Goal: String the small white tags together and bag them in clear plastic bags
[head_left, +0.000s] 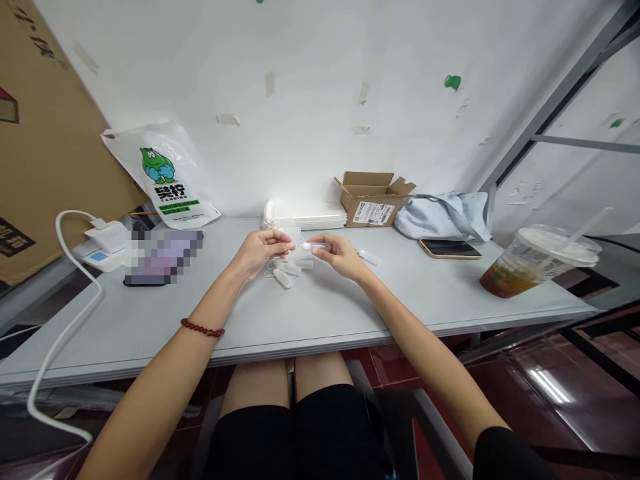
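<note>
Mid-frame, the right hand grasps a bottle while the left hand seems to pinch its thin loop, likely for steadiness; other bottles lie just below on the desk, within reach.

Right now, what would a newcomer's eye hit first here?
Likely the right hand at centre, holding a small translucent white-tipped plastic tube, with the left hand close beside its tip. Then the white plastic bag with a green cartoon figure, back left, and the clear plastic cup of reddish-brown drink, on the grey tabletop's right.
</note>
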Action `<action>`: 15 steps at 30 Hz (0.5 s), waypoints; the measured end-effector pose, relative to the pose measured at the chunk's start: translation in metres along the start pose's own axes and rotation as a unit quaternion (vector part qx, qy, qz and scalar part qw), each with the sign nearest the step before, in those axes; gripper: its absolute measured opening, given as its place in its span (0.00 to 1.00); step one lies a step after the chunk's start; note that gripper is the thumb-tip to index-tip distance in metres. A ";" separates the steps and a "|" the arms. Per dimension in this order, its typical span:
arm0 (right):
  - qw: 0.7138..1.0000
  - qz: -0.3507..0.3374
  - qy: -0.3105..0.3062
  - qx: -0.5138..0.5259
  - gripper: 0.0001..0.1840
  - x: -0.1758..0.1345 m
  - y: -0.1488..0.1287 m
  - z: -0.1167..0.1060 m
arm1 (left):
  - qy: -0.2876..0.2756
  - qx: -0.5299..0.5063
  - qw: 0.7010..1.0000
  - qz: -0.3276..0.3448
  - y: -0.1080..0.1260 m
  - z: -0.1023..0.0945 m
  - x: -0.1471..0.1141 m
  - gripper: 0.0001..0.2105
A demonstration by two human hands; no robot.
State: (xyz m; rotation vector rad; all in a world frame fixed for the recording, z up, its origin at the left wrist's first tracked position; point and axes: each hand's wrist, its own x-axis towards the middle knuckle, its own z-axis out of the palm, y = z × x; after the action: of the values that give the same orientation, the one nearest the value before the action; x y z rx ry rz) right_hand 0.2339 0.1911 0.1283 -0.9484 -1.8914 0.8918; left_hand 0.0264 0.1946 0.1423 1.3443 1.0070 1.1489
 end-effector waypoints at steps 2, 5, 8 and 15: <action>1.000 0.001 -0.002 -0.005 0.17 0.000 0.001 0.000 | -0.001 0.000 1.000 -0.001 -0.001 0.000 0.000 0.15; 0.999 -0.004 0.005 -0.031 0.16 0.000 0.002 0.002 | 0.001 0.003 1.000 0.000 -0.003 0.000 0.000 0.16; 0.998 -0.011 0.019 -0.059 0.14 0.000 0.004 0.003 | 0.002 0.006 1.000 0.007 -0.003 0.001 0.000 0.17; 0.996 -0.033 0.035 -0.077 0.12 -0.001 0.006 0.008 | 0.006 0.025 1.000 0.016 -0.003 0.007 -0.003 0.17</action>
State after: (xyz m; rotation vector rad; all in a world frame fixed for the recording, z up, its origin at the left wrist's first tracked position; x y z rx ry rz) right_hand 0.2288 0.1912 0.1199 -0.9884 -1.9408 0.6727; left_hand 0.0325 0.1911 0.1394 1.3987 1.0328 1.1637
